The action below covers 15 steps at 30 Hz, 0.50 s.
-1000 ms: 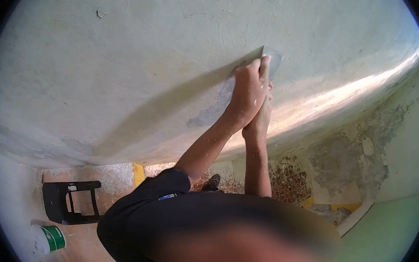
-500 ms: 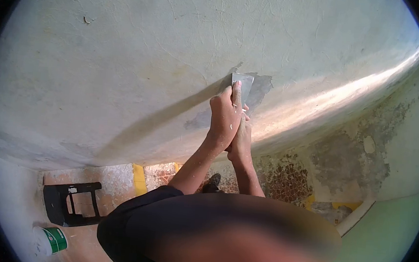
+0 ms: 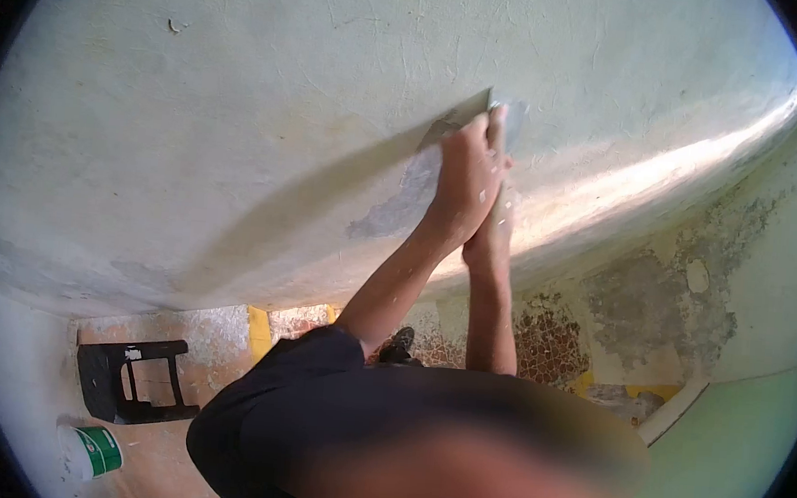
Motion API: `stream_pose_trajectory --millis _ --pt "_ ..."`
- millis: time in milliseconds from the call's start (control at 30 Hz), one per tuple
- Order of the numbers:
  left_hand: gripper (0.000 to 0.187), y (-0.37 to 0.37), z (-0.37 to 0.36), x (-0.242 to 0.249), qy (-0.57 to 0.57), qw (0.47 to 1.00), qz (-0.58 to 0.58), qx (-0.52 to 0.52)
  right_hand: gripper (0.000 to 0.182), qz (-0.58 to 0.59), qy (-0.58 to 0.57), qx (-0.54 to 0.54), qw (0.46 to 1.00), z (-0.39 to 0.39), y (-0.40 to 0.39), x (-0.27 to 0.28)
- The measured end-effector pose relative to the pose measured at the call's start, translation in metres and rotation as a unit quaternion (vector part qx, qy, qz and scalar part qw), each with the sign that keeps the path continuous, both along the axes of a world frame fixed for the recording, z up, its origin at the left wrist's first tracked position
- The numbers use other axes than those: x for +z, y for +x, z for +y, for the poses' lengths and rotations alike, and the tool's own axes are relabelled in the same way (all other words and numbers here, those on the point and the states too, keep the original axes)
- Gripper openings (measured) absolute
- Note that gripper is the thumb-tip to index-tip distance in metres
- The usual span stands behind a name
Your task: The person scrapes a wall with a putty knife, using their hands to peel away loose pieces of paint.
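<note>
A wide flat-bladed scraper (image 3: 513, 119) is pressed to the pale wall (image 3: 271, 80), its blade slightly blurred. My left hand (image 3: 466, 181) is closed on it, with a finger stretched up along the blade. Close below and to the right, my right hand (image 3: 494, 230) is wrapped round the handle, which the hands mostly hide. Light flakes stick to both hands. Beside the hands, a grey bare patch (image 3: 401, 196) shows where the wall's coating is gone.
A black plastic stool (image 3: 105, 380) lies on the floor at lower left, near a white bucket with a green label (image 3: 100, 450). Flakes litter the worn floor (image 3: 209, 332). The side wall (image 3: 642, 301) at right has peeling grey areas.
Both hands and the scraper have moved up and to the right across the wall. More of the grey patch shows to their left. My grip looks the same.
</note>
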<state>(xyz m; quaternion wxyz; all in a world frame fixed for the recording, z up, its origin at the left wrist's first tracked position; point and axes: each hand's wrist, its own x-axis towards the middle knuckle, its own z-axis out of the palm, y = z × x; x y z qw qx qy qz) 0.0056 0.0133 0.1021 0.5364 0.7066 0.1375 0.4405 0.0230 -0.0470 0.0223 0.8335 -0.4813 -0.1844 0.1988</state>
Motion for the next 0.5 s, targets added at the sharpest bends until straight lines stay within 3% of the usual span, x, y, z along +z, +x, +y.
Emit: stream_pose_trajectory --millis 167,300,500 --pt "0.042 -0.04 0.004 -0.039 -0.075 0.995 0.062 0.027 0.059 0.094 -0.111 0.058 0.988 -0.003 -0.042 -0.026" --pt "0.039 -0.05 0.008 -0.036 -0.093 0.99 0.099 0.04 0.056 0.119 -0.146 0.107 0.976 -0.004 -0.044 -0.029" --pt "0.04 -0.027 0.003 -0.005 -0.06 0.996 0.054 0.037 0.066 0.119 -0.074 0.036 0.989 0.007 -0.031 0.007"
